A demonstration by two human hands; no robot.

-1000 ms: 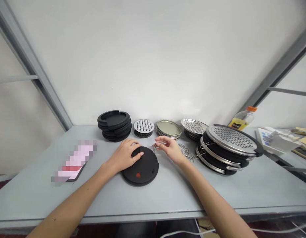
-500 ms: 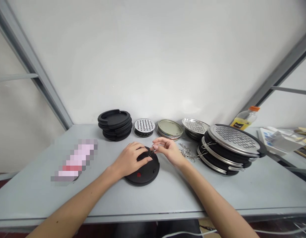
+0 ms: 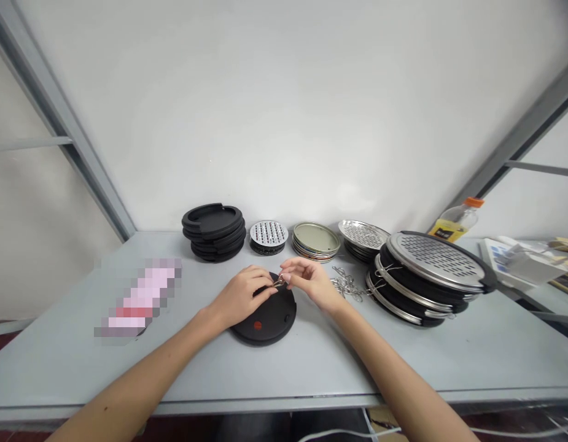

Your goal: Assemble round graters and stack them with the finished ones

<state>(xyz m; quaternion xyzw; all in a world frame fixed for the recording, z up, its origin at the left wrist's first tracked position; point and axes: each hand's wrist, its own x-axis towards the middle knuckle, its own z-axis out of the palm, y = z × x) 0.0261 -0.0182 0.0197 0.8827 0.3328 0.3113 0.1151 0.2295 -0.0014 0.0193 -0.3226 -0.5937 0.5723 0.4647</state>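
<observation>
A black round plate [image 3: 265, 328] with a red dot lies on the grey table [image 3: 210, 383] in front of me. Over its far edge, a small bent metal wire clip [image 3: 279, 282] is between my two hands. My left hand [image 3: 241, 294] pinches one end of it with thumb and fingers. The thumb and forefinger of my right hand [image 3: 312, 285] close on the other end, its remaining fingers curled above. To the right of that hand lies a loose pile of similar wire clips [image 3: 347, 283]. Fingers partly hide the held clip.
Along the wall stand stacks of black round plates [image 3: 213, 236], small slotted discs [image 3: 268, 233], metal lids [image 3: 315, 236] and grater discs [image 3: 363, 233]. A tall stack of graters in black holders [image 3: 433, 261] and an orange-capped bottle [image 3: 459, 220] are at right. A blurred pink item [image 3: 150, 285] lies left.
The wire clip has tipped from more upright to flatter between my fingers. My left thumb has moved up toward the fingers, and my right hand has shifted slightly.
</observation>
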